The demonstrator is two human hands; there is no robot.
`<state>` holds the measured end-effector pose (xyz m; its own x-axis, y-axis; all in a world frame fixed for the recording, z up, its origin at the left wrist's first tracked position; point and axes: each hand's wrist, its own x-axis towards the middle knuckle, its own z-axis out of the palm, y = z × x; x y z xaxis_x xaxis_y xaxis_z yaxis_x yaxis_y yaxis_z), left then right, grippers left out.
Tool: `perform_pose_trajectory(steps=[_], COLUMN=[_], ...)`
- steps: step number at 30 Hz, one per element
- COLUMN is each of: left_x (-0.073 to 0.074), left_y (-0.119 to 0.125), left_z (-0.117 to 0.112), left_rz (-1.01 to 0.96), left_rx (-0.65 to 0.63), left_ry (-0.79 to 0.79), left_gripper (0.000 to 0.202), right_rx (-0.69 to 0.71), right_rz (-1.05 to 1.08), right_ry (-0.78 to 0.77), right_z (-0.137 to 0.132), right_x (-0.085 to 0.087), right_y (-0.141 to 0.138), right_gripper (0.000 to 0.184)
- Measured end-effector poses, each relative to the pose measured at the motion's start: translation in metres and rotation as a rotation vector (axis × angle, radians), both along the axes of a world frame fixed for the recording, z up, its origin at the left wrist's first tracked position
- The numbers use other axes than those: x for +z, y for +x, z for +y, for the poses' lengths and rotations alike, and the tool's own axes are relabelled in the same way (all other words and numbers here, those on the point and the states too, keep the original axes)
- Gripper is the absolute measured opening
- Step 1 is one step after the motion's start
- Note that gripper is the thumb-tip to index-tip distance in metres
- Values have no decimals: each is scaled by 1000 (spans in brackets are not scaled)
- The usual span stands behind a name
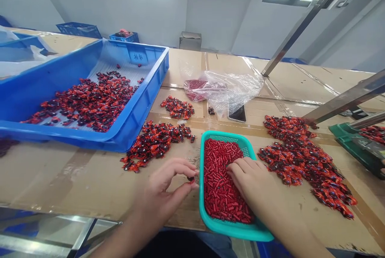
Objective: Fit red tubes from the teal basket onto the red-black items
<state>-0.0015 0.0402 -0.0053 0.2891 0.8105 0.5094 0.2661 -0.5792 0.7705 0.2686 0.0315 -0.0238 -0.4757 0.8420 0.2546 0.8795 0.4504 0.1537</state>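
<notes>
My left hand (173,184) is just left of the green basket, thumb and fingertips closed on a small black-and-red part (190,178). The teal-green plastic basket (202,194) holds many short red tubes (221,178). Inside it, on the right, my right hand (248,174) reaches down with its fingers curled together among the tubes. Its fingertips are partly hidden, so what they pinch does not show. Loose piles of black parts with orange-red pieces lie on both sides: one pile (156,140) beyond my left hand, a larger pile (300,158) to the right.
A large blue tray (117,140) with more such parts stands at the left. Behind the basket lie a clear plastic bag (231,87) with red contents and a phone (237,113). Metal posts (296,29) rise at the right, near a dark green fixture (357,150). Cardboard covers the table (75,178).
</notes>
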Motion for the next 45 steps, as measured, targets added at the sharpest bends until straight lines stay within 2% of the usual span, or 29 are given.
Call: perform_pose_trajectory(steps=[6,15,21,26,28,31,33,39,41,43,45], left_x=[-4,2,-1,-3,-4,-5,-5,1,0,-3,-7], left_y=[5,7,7,6,7,10,12,11,9,7,7], left_z=[-15,-32,-38,-41,-44,-50,-53,-55,-57,-60,-66], left_rz=[-182,-288,-278,-227,-228,-294,-338,-254,-168,-84,-72], left_rx=[36,-71,-19,-12,-23,-17,-18,-12,13,34,10], left_ry=[-55,-38,-138,-140,-120,-136,-133,25,74,110,151], left_gripper=[28,17,8,20,23,24,24,25,22,16,17], right_rx=[-18,21,14,102,181,313,351,329,250,156,143], right_rz=[-9,145,471,1010,1106,1099,1039,899,972,1088,1194], right_ry=[-21,-68,-83,-331,-369,-308,-240,-161,-254,-455,-694], right_z=[-1,3,-10,-34,-40,-42,-42,-44,-43,-42,-40], right_x=[4,1,21,44,51,56,57,53,53,55,57], right_y=[-4,-7,-14,-35,-44,-53,-57,-59,-60,-61,-63], right_gripper=[25,23,14,10,9,8,6,11,17,33,53])
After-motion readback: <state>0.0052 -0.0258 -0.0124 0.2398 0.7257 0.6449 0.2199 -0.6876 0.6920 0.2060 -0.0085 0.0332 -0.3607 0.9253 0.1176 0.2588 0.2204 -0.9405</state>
